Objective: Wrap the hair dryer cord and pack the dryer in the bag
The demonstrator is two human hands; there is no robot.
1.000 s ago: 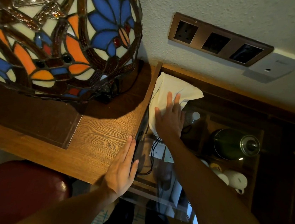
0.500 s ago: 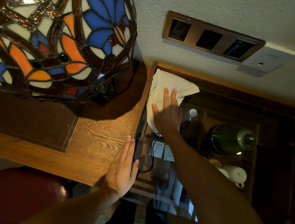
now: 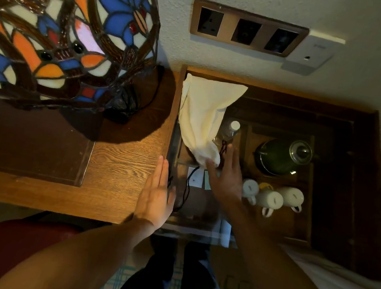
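A cream cloth bag [image 3: 203, 112] lies on the glass top beside the wooden desk, bulging, its narrow mouth end toward me. A thin black cord [image 3: 188, 187] trails from that end across the glass. The dryer itself is hidden. My right hand [image 3: 225, 175] hovers flat just below the bag's mouth, fingers spread, fingertips touching or nearly touching the cloth. My left hand [image 3: 155, 195] rests flat and open on the desk's right edge, holding nothing.
A stained-glass lamp [image 3: 62, 27] fills the desk [image 3: 114, 166] at left. Under the glass top [image 3: 272, 111] sit a green kettle [image 3: 281, 156], white mugs [image 3: 271, 198] and a water bottle [image 3: 231, 130]. Wall sockets [image 3: 247, 28] are above. A red seat [image 3: 4, 246] is at lower left.
My right hand has slid back toward me, off the bag's middle to below its mouth end. The bag now lies uncovered. My left hand has stayed put.
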